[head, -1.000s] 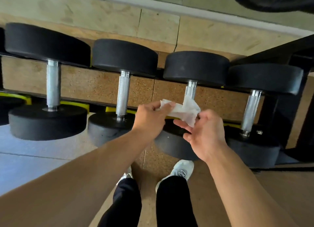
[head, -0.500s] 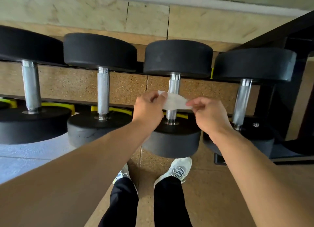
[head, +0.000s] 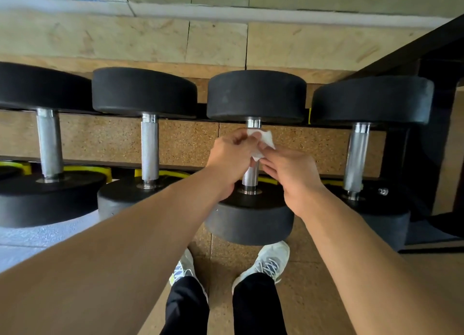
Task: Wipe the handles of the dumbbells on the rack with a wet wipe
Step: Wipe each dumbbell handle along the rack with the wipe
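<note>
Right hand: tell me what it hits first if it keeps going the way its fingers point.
Probably the wet wipe, which the right hand already pinches with the left hand; just beyond lies the dumbbell handle, though depth is unclear.

Even, soft daylight; sharp centre; wide-angle bending and blur at edges.

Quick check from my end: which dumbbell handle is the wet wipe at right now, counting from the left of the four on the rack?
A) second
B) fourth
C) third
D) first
C: both the left hand and the right hand hold the wet wipe against the upper part of the third dumbbell handle, just under its far weight head.
</note>
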Available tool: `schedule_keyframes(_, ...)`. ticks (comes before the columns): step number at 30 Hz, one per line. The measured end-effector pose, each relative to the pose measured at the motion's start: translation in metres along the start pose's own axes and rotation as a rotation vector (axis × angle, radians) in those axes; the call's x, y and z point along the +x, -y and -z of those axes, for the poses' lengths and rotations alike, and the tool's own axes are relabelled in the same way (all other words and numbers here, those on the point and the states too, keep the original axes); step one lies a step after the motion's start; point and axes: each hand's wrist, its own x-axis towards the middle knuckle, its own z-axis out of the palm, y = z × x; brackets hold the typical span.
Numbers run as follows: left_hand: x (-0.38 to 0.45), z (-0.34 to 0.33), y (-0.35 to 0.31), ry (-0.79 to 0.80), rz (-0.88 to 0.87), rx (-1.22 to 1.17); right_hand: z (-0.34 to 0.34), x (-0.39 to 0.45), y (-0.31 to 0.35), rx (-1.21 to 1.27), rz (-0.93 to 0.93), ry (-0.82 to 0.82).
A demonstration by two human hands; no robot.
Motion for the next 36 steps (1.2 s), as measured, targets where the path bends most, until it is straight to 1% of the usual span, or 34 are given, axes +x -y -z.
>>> schedule_keyframes(2, 0.001, -0.003, -0.002, -0.099, -0.001, 0.013, -0.007, 0.005, -0.003, -0.073, 0.081, -0.156)
schedule_keyframes(4, 0.003, -0.007, -0.002, -0.241, -0.001, -0.015, -0.017, 0.01, -0.006, -0.083, 0.173, -0.362)
schedule_keyframes(5, 0.005, -0.008, 0.0, -0.315, 0.005, -0.025, -0.021, 0.014, -0.009, -0.075, 0.21, -0.434)
schedule_keyframes(7, 0.006, -0.007, 0.004, -0.416, 0.032, -0.001, -0.029, 0.018, -0.01, -0.05, 0.224, -0.485)
schedule_keyframes(9, 0.002, -0.003, 0.01, -0.463, 0.06, 0.075, -0.038, 0.022, -0.009, -0.108, 0.219, -0.439)
schedule_keyframes(11, -0.004, 0.003, 0.021, -0.485, 0.065, 0.223, -0.043, 0.029, -0.007, -0.23, 0.251, -0.34)
schedule_keyframes(13, -0.011, 0.005, 0.034, -0.473, 0.048, 0.377, -0.045, 0.035, 0.0, -0.265, 0.219, -0.291)
schedule_keyframes(15, -0.018, 0.001, 0.048, -0.444, 0.029, 0.476, -0.044, 0.041, 0.007, -0.319, 0.178, -0.252)
schedule_keyframes(16, -0.021, -0.002, 0.053, -0.432, 0.006, 0.516, -0.042, 0.045, 0.01, -0.331, 0.162, -0.228)
schedule_keyframes(18, -0.026, -0.008, 0.06, -0.441, -0.057, 0.573, -0.04, 0.052, 0.015, -0.275, 0.101, -0.184)
schedule_keyframes(20, -0.025, -0.008, 0.061, -0.469, -0.082, 0.581, -0.039, 0.055, 0.018, -0.193, 0.014, -0.099)
schedule_keyframes(22, -0.023, -0.007, 0.061, -0.444, -0.082, 0.596, -0.036, 0.055, 0.014, -0.189, 0.006, -0.071)
schedule_keyframes(23, -0.023, -0.006, 0.061, -0.431, -0.085, 0.603, -0.034, 0.052, 0.012, -0.217, 0.033, -0.102)
schedule_keyframes(26, -0.024, -0.006, 0.059, -0.43, -0.092, 0.599, -0.027, 0.041, 0.007, -0.255, 0.142, -0.271)
schedule_keyframes(27, -0.024, -0.006, 0.06, -0.436, -0.088, 0.594, -0.027, 0.037, 0.005, -0.266, 0.185, -0.284)
schedule_keyframes(29, -0.024, -0.005, 0.059, -0.431, -0.07, 0.593, -0.035, 0.036, 0.008, -0.342, 0.216, -0.234)
schedule_keyframes(30, -0.024, -0.005, 0.059, -0.423, -0.062, 0.595, -0.038, 0.039, 0.011, -0.361, 0.18, -0.206)
schedule_keyframes(32, -0.024, -0.006, 0.059, -0.41, -0.054, 0.596, -0.04, 0.046, 0.018, -0.243, 0.057, -0.117)
schedule_keyframes(33, -0.024, -0.006, 0.059, -0.408, -0.055, 0.594, -0.037, 0.048, 0.02, -0.251, 0.051, -0.071)
schedule_keyframes(35, -0.023, -0.006, 0.059, -0.416, -0.059, 0.588, -0.025, 0.043, 0.018, -0.47, 0.162, -0.031)
schedule_keyframes(36, -0.023, -0.005, 0.06, -0.422, -0.061, 0.584, -0.018, 0.037, 0.011, -0.625, 0.278, -0.079)
